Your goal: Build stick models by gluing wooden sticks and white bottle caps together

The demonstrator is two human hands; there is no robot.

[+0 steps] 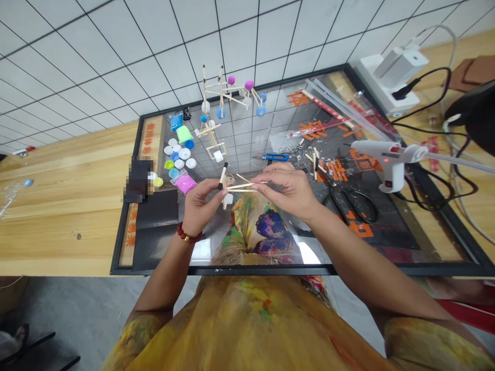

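From my feed, the small stick assembly [234,186] sits in mid-air just above the near part of the glass-topped board [444,242], held between both hands. I count a few thin wooden sticks fanning out to the right, one short stick with a black tip standing up at the left, and a small white piece under the joint. The left hand [201,203] is curled narrow, thumb and fingers pinching the black-tipped end; a red bead bracelet [188,235] circles that wrist. The right hand [288,188] comes in from the other side with its fingers closed on the free ends of the long sticks. Just behind the hands I see a pink lump [186,183] beside a cluster of small coloured caps [178,157], and a blue thread snip [275,156] lying flat on the glass. Farther back stand two finished stick models [228,95] with pink and blue ends. To the right, black scissors [358,201] lie near loose stick offcuts [315,162], and a white glue gun [389,159] rests on its stand with its nozzle pointing right, cables trailing behind it toward a white power strip [390,74]. The board lies on a wooden table [62,206] against a white tiled wall.
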